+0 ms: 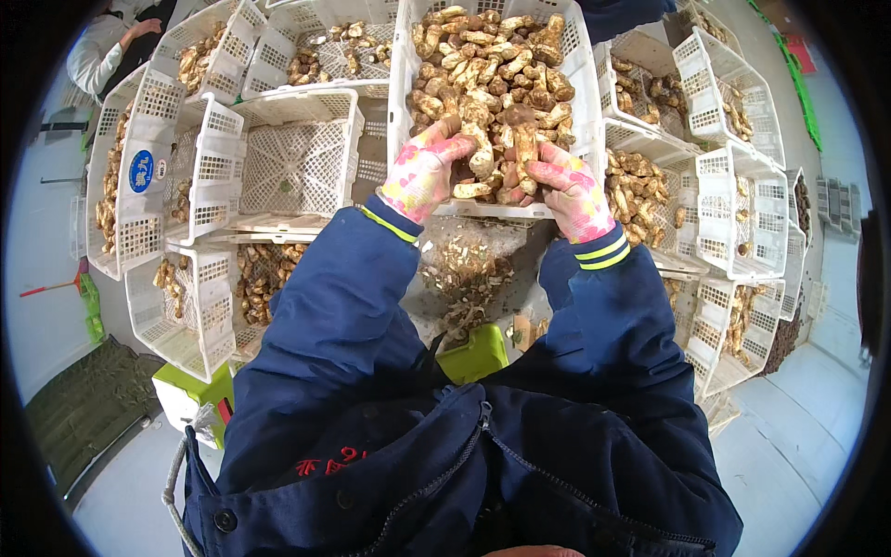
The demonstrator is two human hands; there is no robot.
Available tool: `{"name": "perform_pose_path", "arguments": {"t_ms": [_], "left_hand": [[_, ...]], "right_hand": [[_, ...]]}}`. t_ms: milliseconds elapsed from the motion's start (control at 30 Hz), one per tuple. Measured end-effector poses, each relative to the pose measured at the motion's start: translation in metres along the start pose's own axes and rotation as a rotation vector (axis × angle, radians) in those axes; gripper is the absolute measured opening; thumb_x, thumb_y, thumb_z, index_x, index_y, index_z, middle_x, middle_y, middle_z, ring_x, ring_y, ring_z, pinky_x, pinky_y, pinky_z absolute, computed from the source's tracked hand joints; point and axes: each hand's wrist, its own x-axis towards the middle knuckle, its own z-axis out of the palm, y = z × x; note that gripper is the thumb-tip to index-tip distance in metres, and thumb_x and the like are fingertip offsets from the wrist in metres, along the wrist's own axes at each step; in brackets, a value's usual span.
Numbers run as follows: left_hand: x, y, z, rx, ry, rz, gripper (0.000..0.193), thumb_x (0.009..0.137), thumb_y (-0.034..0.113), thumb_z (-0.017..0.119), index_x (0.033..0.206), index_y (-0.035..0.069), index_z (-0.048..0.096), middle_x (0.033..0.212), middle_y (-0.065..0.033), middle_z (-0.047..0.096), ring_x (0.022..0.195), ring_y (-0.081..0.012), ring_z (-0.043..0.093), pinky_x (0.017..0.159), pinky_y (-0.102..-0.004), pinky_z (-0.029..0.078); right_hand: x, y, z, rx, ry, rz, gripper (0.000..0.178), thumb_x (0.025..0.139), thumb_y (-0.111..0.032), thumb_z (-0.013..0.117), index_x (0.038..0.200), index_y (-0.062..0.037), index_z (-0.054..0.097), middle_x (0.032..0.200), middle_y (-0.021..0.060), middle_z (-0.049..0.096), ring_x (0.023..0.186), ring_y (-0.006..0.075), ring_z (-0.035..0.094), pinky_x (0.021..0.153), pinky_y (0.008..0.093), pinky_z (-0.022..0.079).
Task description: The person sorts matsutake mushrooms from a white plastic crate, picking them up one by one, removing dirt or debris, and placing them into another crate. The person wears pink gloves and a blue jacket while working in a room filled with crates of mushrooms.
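A white plastic crate (401, 84) heaped with brown-capped, thick-stemmed mushrooms (492, 70) stands straight ahead of me. Over its near end, my left hand (422, 174), in a pink-and-yellow patterned glove, is closed with its fingertips on a pale, knobbly mushroom (478, 148). The glove's fingertips look stained brown. My right hand (574, 190), gloved alike, pinches the stem of another mushroom (525, 144) with a broad brown cap, held upright. More mushrooms lie beneath and between both hands, partly hidden by them.
Stacked white crates surround me; one on the left (295, 162) shows a bare lattice bottom, others hold mushrooms. Trimmings (469, 265) lie on the floor below the crate, beside a yellow-green container (475, 355). Another person (107, 46) is at the upper left.
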Motion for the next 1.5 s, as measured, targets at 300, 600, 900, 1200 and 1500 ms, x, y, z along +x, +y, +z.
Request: {"name": "perform_pose_path", "arguments": {"t_ms": [300, 600, 900, 1200, 1500], "left_hand": [[0.006, 0.0, 0.001, -0.063, -0.018, -0.051, 0.051, 0.086, 0.007, 0.052, 0.133, -0.004, 0.035, 0.117, -0.0133, 0.054, 0.105, -0.0232, 0.055, 0.089, -0.0358, 0.046], [0.011, -0.017, 0.011, 0.188, 0.101, -0.234, 0.023, 0.091, 0.018, 0.052, 0.109, 0.002, 0.053, 0.096, -0.0086, 0.061, 0.079, -0.019, 0.062, 0.056, -0.0254, 0.046], [0.001, -0.015, 0.024, 0.137, -0.097, -0.093, 0.03, 0.085, 0.011, 0.056, 0.111, 0.0, 0.051, 0.085, -0.0029, 0.057, 0.066, -0.0088, 0.052, 0.057, -0.0227, 0.041], [0.0, -0.017, 0.017, 0.753, -0.09, 0.246, 0.06, 0.079, 0.007, 0.066, 0.13, -0.008, 0.039, 0.113, -0.0125, 0.058, 0.095, -0.0143, 0.059, 0.08, -0.0265, 0.049], [-0.014, 0.004, 0.02, 0.94, 0.019, 0.257, 0.044, 0.082, 0.011, 0.063, 0.123, 0.002, 0.051, 0.087, -0.0051, 0.062, 0.074, -0.0103, 0.056, 0.067, -0.0247, 0.046]], "right_hand": [[-0.002, -0.008, -0.023, 0.109, 0.105, -0.065, 0.031, 0.088, -0.014, 0.052, 0.114, 0.0024, 0.055, 0.095, 0.0112, 0.063, 0.072, 0.0204, 0.06, 0.064, 0.0295, 0.046], [0.022, -0.036, -0.208, 0.401, 0.943, -0.001, 0.008, 0.086, -0.008, 0.053, 0.091, -0.0026, 0.054, 0.071, 0.0089, 0.055, 0.062, 0.0213, 0.054, 0.061, 0.0327, 0.049], [0.025, -0.147, -0.23, -0.004, 0.742, -0.408, 0.058, 0.094, -0.032, 0.045, 0.134, 0.0061, 0.028, 0.127, 0.0286, 0.045, 0.113, 0.0367, 0.05, 0.096, 0.0427, 0.044], [0.001, 0.011, 0.003, -0.729, 0.246, -0.357, 0.046, 0.088, -0.029, 0.059, 0.12, 0.0034, 0.052, 0.107, 0.0162, 0.061, 0.102, 0.0204, 0.058, 0.089, 0.0311, 0.045], [0.003, 0.0, 0.019, 0.042, 0.17, -0.07, 0.029, 0.084, -0.011, 0.058, 0.11, 0.0029, 0.057, 0.1, 0.0069, 0.061, 0.089, 0.0136, 0.059, 0.08, 0.0261, 0.045]]}}
